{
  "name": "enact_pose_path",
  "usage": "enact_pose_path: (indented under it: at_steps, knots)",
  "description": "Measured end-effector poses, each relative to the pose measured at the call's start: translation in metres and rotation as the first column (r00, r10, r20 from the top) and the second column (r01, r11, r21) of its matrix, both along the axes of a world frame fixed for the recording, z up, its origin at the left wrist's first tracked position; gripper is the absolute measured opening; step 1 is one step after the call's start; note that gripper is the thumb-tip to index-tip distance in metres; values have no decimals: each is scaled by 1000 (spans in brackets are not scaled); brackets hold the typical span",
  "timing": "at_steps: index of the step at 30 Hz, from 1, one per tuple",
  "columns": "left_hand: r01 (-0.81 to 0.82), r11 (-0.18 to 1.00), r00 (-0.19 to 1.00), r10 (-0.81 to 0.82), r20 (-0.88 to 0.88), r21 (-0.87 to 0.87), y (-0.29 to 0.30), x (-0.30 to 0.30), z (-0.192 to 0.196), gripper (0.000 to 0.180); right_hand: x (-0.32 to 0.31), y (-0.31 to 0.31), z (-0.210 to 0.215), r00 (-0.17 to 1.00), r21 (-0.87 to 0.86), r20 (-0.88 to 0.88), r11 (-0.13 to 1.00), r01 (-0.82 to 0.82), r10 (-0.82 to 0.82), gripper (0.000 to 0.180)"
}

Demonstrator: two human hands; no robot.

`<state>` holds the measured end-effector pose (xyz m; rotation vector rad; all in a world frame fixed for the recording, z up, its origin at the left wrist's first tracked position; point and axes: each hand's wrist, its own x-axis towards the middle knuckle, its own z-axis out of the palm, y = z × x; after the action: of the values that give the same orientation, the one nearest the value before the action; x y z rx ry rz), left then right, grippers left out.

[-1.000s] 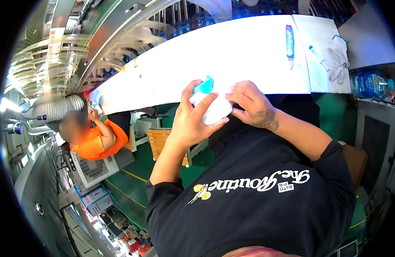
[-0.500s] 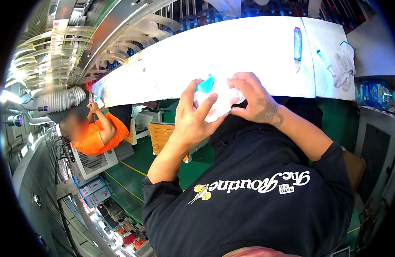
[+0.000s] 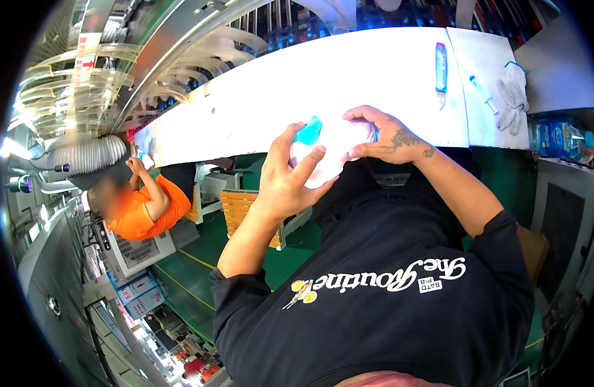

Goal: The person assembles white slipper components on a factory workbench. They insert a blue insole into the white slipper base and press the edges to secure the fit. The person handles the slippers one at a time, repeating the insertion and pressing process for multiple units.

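Observation:
Near the table's front edge, I hold a whitish, rounded, soft-looking thing (image 3: 335, 151) whose kind I cannot make out in the glare. My left hand (image 3: 282, 173) is closed on its left side. A small teal piece (image 3: 308, 131) shows under that hand's fingertips; whether it is part of the white thing or lies against it, I cannot tell. On the right side, my right hand (image 3: 392, 140) pinches the white thing's edge between thumb and fingers.
Rightward on the white table (image 3: 245, 97) lie a blue cutter-like tool (image 3: 440, 68), a syringe-like tube (image 3: 482, 93) and white gloves (image 3: 513, 97). A bottle of blue liquid (image 3: 561, 138) sits off its right end. At left, a person in orange (image 3: 155, 209) sits near a wooden stool (image 3: 237, 216).
My right hand has shifted its grip on the white thing's right side, its fingers now closer to the rim. My left hand keeps its hold, nearly unmoved.

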<state>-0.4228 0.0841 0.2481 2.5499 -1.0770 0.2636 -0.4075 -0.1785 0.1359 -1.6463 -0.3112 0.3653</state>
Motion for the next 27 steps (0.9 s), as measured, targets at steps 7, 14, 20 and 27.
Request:
enact_pose_path:
  at_steps: [7,14,20,27]
  knots:
    - [11,1000,999,-12,42,27,-3,-3,0,65,-11,17,-6,997,-9,44,998,61,-61,83]
    - [-2,1000,1000,2,-14,8,-11,4,5,63,-25,25,-10,979,6,94,984,180,-180,87]
    - [-44,997,999,43,16,68,-29,7,16,59,-16,23,5,980,33,43,980,194,-195,83]
    - [104,916,982,-33,184,-389,-73,31,-18,94,-6,-33,14,971,265,-115,935,234,-211,50]
